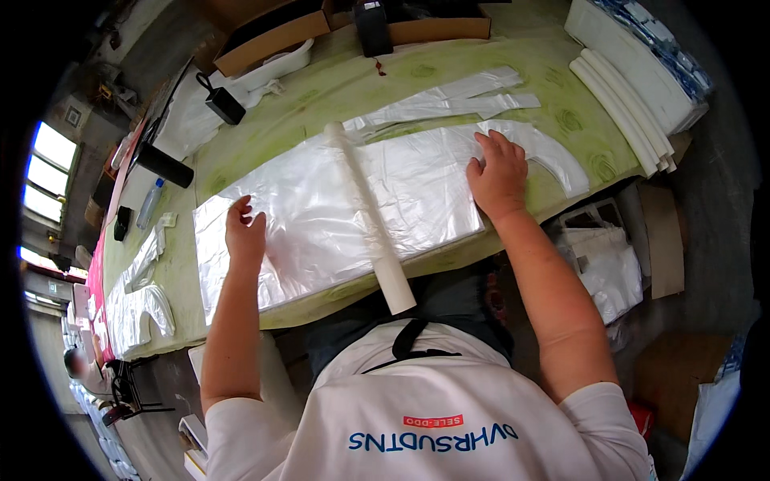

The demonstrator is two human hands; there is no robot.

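A stack of thin, whitish translucent plastic bags [305,216] lies flat across the table in front of me. Over its middle rests a long pale tube [393,282], its near end sticking out past the table edge. My left hand [245,231] is over the left part of the plastic, fingers bent and apart, holding nothing. Near the right end, where the plastic narrows into curved strips [559,164], my right hand [499,175] rests with its fingers apart. More folded plastic strips [441,104] lie just beyond the stack.
Several pale tubes [618,104] lie at the right beside a white box [642,64]. Cardboard boxes [277,36] line the back. At left are a black cylinder [164,164], a plastic bottle [150,204] and cut plastic pieces [138,317]. A person sits far left.
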